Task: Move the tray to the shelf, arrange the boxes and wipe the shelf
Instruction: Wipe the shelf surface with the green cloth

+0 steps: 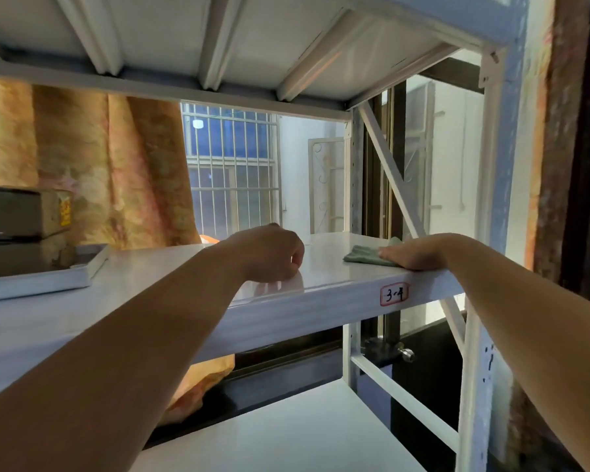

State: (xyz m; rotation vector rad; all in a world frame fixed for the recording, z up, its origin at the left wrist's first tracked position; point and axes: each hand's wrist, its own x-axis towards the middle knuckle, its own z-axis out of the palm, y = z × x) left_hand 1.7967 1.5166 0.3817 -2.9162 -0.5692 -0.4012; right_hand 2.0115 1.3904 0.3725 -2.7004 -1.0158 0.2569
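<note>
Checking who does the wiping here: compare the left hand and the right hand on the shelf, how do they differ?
The right hand lies flat, palm down, on the green cloth near the shelf's right end; the left hand is curled, holds nothing, and only its fingertips touch bare shelf. The left hand is nearer the tray. Both rest on the same shelf, near its front edge.

We see the tray [82, 270] on the shelf [338, 291] at far L, boxes [21, 216] stacked behind it. L hand [269, 257] rests mid-shelf; R hand [419, 253] lies on the cloth [365, 255] near the R front edge.
</note>
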